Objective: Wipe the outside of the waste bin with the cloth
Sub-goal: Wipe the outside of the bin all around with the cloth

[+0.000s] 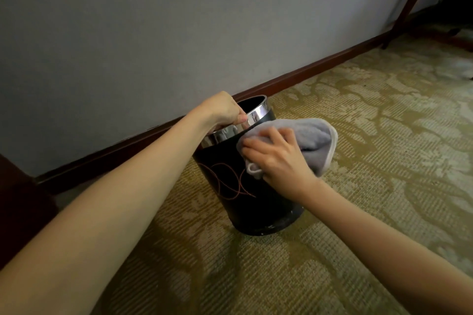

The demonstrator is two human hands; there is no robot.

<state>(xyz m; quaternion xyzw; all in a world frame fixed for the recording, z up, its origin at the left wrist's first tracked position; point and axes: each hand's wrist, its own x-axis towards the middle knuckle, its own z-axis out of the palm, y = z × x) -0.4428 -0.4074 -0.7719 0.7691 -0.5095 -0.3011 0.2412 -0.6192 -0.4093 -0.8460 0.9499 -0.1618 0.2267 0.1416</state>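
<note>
We steady the waste bin on the carpet, left hand gripping the chrome rim at 11 o'clock. Right hand presses the cloth against the upper wall at 3 o'clock. Lower wall and far side look unwiped (progress unclear).

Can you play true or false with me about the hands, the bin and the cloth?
1. The left hand grips the bin's shiny rim. True.
2. The cloth is red. False: it is pale grey.
3. The right hand presses the cloth on the waste bin. True.
4. The bin stands on a table. False: it stands on patterned carpet.
5. The bin lies on its side. False: it stands, somewhat tilted.
</note>
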